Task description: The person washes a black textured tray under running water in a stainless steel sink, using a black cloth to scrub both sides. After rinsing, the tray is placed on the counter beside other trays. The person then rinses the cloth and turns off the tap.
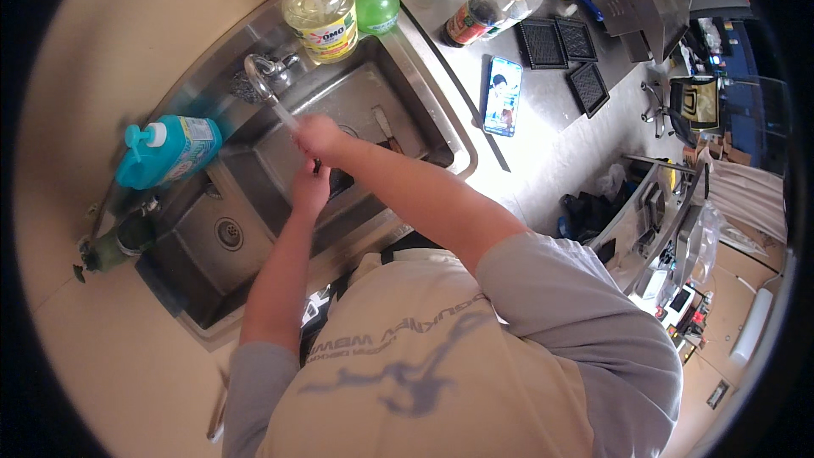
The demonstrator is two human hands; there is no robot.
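Water runs from the chrome faucet onto my right hand, whose fingers are curled over the steel sink. What they close on is hidden. My left hand is just below it, nearer my body, with its fingers closed around a small dark piece too little seen to name. Beside the hands, low in the basin, a black flat thing shows in part. A knife-like utensil with a pale blade lies farther right in the same basin.
A yellowish soap bottle and a green bottle stand behind the sink. A blue pump bottle is at left, near the second basin. On the right counter are a lit phone, black trays and capped bottles.
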